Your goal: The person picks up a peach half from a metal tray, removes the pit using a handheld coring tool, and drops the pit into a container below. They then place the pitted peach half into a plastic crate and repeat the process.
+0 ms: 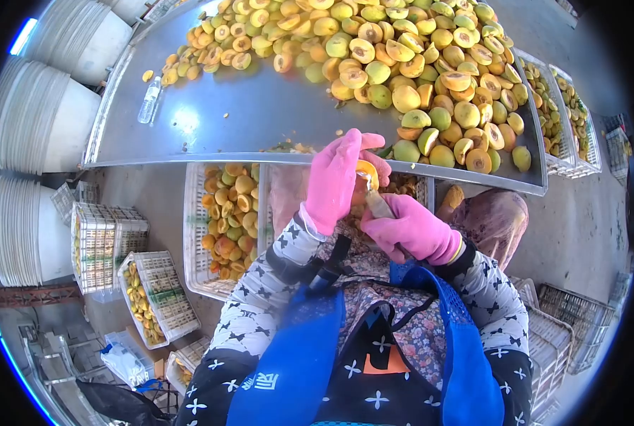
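My left hand (333,183), in a pink glove, is closed around a yellow peach half (366,169) just over the near edge of the metal table. In my right hand (417,231), also gloved in pink, is a small pitting tool with a grey handle (379,205). Its tip is at the cut side of the peach half, and my fingers hide part of it. Many halved peaches (466,113) are heaped on the metal table (217,117) beyond my hands. Small scraps lie on the tabletop near my left hand.
A white crate (195,273) of peach halves stands below the table at left, with another crate (177,302) farther left. Crates (569,167) sit beyond the table's right end. A plastic bottle (149,101) lies on the table. Stacked white tubs (36,113) line the left side.
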Available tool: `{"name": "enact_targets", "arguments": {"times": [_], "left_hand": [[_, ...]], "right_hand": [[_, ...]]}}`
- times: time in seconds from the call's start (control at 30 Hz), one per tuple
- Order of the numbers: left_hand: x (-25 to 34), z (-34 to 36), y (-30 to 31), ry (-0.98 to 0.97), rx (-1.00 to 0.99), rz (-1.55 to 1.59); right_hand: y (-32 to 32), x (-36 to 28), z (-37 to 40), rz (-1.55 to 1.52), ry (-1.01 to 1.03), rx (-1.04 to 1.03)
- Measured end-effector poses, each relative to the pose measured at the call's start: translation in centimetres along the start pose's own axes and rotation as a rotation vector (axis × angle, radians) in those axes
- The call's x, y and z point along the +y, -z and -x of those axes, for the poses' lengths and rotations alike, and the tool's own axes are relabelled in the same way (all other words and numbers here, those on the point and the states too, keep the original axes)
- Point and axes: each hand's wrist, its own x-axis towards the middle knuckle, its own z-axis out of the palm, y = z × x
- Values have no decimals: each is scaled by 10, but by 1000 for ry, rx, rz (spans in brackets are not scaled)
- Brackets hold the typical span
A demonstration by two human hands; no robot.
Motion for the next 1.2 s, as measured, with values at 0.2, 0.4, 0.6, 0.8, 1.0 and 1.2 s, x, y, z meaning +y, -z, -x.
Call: {"name": "enact_targets", "arguments": {"times": [0.2,0.4,0.6,0.8,1.0,1.2], "left_hand": [[-21,-5,-2,-82,249,-107],[-31,1,-4,-180,268,0],[-27,-1,-2,20,192,200],[-30,2,10,67,184,74],[-28,2,6,124,218,168],[-39,1,15,358,129,302]], "right_hand": [[-3,20,-14,206,77,169],[9,20,-17,-53,17,-10],[8,17,-17,78,-50,131],[5,23,-20,168,-67,124],[13,22,-19,99,-72,8],[24,31,-13,437,-34,61]]}}
